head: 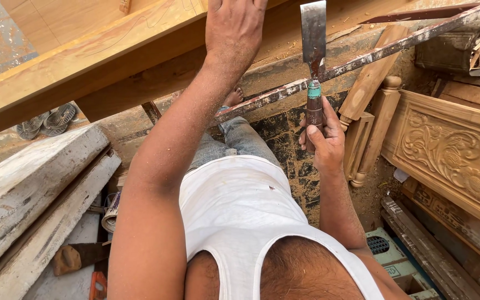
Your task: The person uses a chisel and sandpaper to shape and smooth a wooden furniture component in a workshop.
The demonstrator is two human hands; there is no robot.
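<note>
My right hand (323, 139) grips the brown wooden handle of a wide flat chisel (313, 39), held upright with its steel blade pointing up and away from me. My left hand (234, 28) is stretched forward and rests palm down on a long light wooden plank (79, 66) that runs across the top of the view. The fingertips of that hand are cut off by the frame edge. Sawdust clings to my left forearm. The chisel blade stands to the right of my left hand, apart from it.
A rusty metal bar (384, 50) crosses diagonally under the plank. A carved floral wooden panel (451, 150) and turned posts (376, 128) lean at the right. Rough grey beams (29, 189) lie at the left, sandals (45, 122) behind them. My foot (233, 97) shows under the bar.
</note>
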